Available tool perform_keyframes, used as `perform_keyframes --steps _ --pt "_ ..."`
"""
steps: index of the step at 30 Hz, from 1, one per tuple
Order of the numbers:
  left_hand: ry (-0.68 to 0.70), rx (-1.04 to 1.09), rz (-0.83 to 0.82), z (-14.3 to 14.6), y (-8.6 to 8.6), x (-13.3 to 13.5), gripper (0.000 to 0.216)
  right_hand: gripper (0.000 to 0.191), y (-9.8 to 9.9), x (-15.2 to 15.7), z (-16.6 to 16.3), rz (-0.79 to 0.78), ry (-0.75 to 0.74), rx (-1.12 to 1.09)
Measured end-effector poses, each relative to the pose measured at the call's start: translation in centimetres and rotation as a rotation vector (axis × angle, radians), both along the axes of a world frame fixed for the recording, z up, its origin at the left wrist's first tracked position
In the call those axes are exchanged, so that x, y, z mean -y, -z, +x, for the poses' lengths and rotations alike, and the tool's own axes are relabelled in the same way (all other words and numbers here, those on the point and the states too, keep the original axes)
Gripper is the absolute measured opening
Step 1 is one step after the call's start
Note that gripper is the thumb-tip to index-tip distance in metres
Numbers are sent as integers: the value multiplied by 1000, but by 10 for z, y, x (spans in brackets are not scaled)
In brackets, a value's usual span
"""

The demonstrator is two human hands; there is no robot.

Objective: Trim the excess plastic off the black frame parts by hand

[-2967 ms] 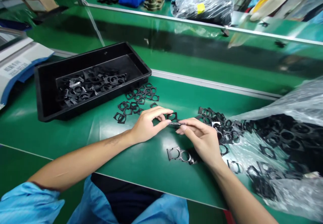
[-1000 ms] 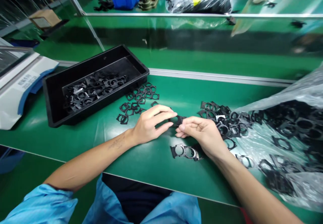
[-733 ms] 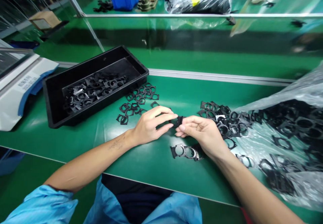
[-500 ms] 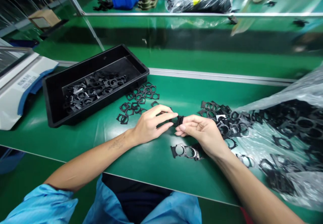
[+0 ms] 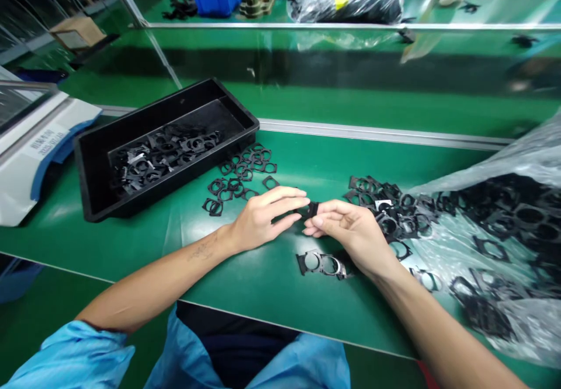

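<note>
Black ring-shaped frames (image 5: 240, 170) lie scattered across this green assembly belt (image 5: 263, 287), and one small frame (image 5: 311, 209) sits edge-on between our hands, just above the belt near its middle. Our right hand (image 5: 353, 231) has its thumb and fingers drawn together in a tight pinch on that frame, while our left hand (image 5: 262, 217) reaches in from the left with its fingers nearly straight and its thumb lower down, almost closing on the same piece; how firmly the left holds it we cannot tell, since the fingers hide most of the part. We judge a slip the main risk: the piece is small and thin, so too light a pinch could let it spring loose and drop among the heap of frames (image 5: 390, 216) just to the right, where it would be hard to pick out. Pressing too hard could bend or crack a thin wall. A double-ring frame (image 5: 321, 263) lies just beyond the right wrist's near side, so a careless wrist could nudge it, and a sweeping left forearm could scatter the loose frames beside the black tray (image 5: 175, 107) at far left
</note>
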State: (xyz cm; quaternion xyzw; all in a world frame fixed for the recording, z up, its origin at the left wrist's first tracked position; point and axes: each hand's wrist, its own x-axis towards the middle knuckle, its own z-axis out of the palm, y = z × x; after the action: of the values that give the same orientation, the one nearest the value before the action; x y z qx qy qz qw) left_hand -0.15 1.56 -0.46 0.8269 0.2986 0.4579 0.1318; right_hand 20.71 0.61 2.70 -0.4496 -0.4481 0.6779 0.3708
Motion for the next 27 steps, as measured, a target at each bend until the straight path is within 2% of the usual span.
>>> perform_keyframes --steps 3,5,11,15,18,23,27 --pt "-10 7 20 0 1 1 26 39 0 2 -1 72 2 53" --pt "-10 4 38 1 1 2 25 38 1 4 -2 177 19 133" --pt "-3 61 53 4 -4 6 26 19 4 10 0 683 71 467" --pt "-46 141 0 3 -7 4 12 10 5 11 1 896 100 533" --pt "-46 159 -35 2 -7 3 5 8 6 11 0 980 101 547" --pt "-25 181 -98 4 -7 4 5 10 5 11 0 1028 81 573" --pt "-9 237 -232 6 -5 5 6 11 5 10 0 1047 60 584"
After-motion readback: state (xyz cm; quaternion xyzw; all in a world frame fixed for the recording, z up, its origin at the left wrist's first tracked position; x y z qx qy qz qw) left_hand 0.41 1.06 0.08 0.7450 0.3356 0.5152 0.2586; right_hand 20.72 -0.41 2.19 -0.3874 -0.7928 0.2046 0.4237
